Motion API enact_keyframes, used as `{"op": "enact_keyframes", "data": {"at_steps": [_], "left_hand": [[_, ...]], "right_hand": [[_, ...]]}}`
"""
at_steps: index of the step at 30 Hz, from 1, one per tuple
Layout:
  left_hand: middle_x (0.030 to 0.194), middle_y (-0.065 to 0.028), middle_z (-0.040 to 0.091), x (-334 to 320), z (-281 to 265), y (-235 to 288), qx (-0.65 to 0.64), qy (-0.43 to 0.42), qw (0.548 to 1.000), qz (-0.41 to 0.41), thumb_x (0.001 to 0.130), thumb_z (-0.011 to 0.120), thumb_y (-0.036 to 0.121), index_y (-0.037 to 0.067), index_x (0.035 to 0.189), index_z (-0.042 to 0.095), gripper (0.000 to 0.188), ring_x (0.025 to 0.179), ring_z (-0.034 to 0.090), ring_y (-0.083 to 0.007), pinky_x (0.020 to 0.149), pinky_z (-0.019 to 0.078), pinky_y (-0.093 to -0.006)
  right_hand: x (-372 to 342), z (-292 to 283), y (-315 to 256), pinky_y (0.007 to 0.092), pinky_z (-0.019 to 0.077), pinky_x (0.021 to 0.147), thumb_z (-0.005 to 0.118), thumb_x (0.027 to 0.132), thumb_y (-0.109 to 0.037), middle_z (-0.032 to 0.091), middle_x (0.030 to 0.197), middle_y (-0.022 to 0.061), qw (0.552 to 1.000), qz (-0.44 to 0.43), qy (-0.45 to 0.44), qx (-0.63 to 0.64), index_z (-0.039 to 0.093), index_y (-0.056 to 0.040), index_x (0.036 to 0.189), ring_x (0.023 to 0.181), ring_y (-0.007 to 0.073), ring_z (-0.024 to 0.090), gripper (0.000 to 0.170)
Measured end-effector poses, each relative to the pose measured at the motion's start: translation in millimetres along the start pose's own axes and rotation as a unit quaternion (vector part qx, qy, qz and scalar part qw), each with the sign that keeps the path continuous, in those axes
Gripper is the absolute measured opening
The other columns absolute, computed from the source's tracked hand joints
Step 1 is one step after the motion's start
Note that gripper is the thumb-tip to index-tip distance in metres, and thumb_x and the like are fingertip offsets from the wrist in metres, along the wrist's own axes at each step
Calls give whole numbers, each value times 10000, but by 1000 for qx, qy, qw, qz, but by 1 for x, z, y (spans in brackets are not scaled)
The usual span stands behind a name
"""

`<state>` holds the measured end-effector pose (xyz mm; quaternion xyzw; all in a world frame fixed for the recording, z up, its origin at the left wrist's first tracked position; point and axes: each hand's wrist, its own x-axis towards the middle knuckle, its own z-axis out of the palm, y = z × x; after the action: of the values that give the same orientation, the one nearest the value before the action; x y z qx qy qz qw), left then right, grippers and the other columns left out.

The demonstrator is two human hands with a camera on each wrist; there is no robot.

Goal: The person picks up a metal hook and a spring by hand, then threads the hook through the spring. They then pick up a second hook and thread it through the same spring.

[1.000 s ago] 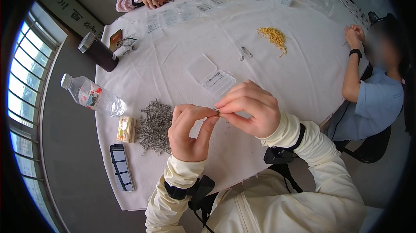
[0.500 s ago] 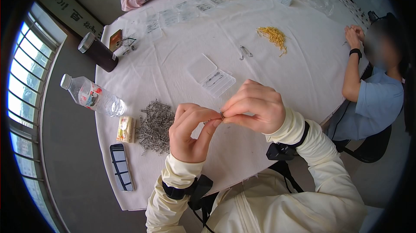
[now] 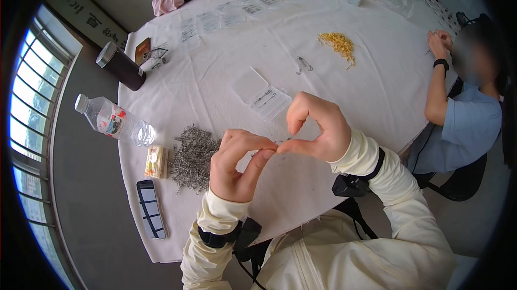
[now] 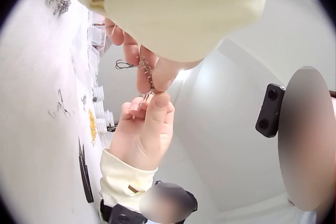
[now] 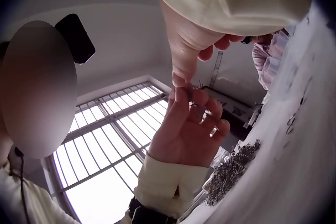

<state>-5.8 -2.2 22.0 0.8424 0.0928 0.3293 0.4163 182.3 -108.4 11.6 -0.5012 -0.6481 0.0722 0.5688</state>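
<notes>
My left hand (image 3: 234, 168) pinches a small dark metal piece between thumb and forefinger. In the left wrist view a spiky, chain-like metal strand (image 4: 146, 69) runs along those fingers, with a curved wire hook (image 4: 124, 65) beside them. My right hand (image 3: 323, 131) meets it from the right. Its straight thumb (image 3: 299, 147) touches the left fingertips, and its forefinger stands apart. Left of the hands lies a heap of small grey metal pieces (image 3: 191, 158). Beyond them an open clear plastic box (image 3: 272, 108) holds a few hooked metal pieces.
A water bottle (image 3: 116, 120), a tissue pack (image 3: 156, 161), a phone (image 3: 151, 209) and a dark flask (image 3: 123, 68) stand or lie at the left. A yellow pile (image 3: 337, 45) lies farther back. Two people's arms reach in at the far side and right.
My right forefinger has lifted off the pinch while its thumb stays at the left fingertips. The left hand keeps its pinch. Across the table, a person has raised both hands together.
</notes>
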Motion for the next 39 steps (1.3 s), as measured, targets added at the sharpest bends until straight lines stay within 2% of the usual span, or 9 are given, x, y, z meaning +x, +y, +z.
{"op": "enact_keyframes", "data": {"at_steps": [2, 6, 8, 15, 17, 23, 33, 35, 39], "left_hand": [[894, -48, 698, -5, 3, -1, -114, 14, 989, -93, 875, 694, 21, 44, 937, 697, 66, 869, 614, -201, 823, 474, -322], [949, -95, 668, -7, 2, -2, -181, 31, 974, -131, 967, 611, 54, -22, 1002, 630, 86, 910, 620, -163, 839, 490, -306], [965, -86, 667, -5, 2, 2, -270, 82, 948, -150, 982, 601, 87, -19, 1016, 622, 114, 930, 625, -167, 862, 488, -306], [973, -85, 667, -6, 5, -7, -301, 125, 935, -137, 985, 603, 103, -16, 1053, 609, 136, 929, 630, -167, 896, 481, -302], [975, -84, 669, -6, 7, -5, -311, 130, 930, -142, 980, 606, 86, -13, 1050, 610, 121, 928, 631, -165, 889, 483, -298], [970, -81, 680, -7, 10, -4, -296, 129, 937, -136, 978, 610, 47, -34, 1025, 623, 94, 938, 650, -156, 885, 503, -285], [938, -56, 677, -10, 15, -8, -269, 134, 935, -186, 975, 620, 73, -15, 1008, 629, 95, 910, 641, -123, 845, 487, -253], [932, -37, 647, -10, 15, -6, -254, 129, 936, -208, 977, 609, 66, -15, 1002, 609, 84, 880, 609, -123, 836, 473, -264], [905, -28, 674, -12, 18, -9, -238, 138, 940, -201, 967, 632, 108, -1, 983, 628, 110, 863, 615, -93, 799, 463, -235]], "right_hand": [[-1, 0, 4, 269, 436, 658, 797, 837, -190, 587, 809, -7, 996, 47, 11, 75, 577, -72, 866, 711, 117, 504, 252], [-2, -1, 3, 257, 439, 689, 693, 918, -177, 587, 832, -19, 982, 141, 24, 128, 610, -51, 912, 739, 84, 504, 151], [1, -1, -4, 256, 472, 763, 636, 946, -143, 635, 897, -5, 937, 271, -20, 222, 650, -25, 1010, 817, 74, 558, 135], [-4, 15, 2, 253, 496, 876, 656, 939, -127, 691, 1037, 45, 888, 312, -91, 325, 665, -4, 1150, 969, 98, 626, 245], [-4, 19, 1, 240, 492, 831, 676, 932, -138, 693, 1009, 36, 860, 334, -75, 380, 672, 0, 1146, 922, 85, 615, 254], [-6, 20, 2, 224, 471, 743, 691, 924, -144, 696, 943, 19, 833, 383, -56, 396, 690, -5, 1077, 824, 66, 587, 207], [-3, 12, -7, 232, 500, 762, 688, 925, -133, 689, 926, 25, 883, 345, -44, 314, 678, 2, 1018, 836, 74, 611, 163], [-4, 14, -12, 247, 505, 741, 674, 930, -118, 686, 910, 30, 925, 297, -38, 235, 667, 7, 1001, 834, 87, 623, 144], [-5, 21, -13, 259, 505, 720, 666, 920, -85, 677, 889, 39, 966, 213, -33, 144, 653, -2, 984, 803, 106, 628, 106]]}}
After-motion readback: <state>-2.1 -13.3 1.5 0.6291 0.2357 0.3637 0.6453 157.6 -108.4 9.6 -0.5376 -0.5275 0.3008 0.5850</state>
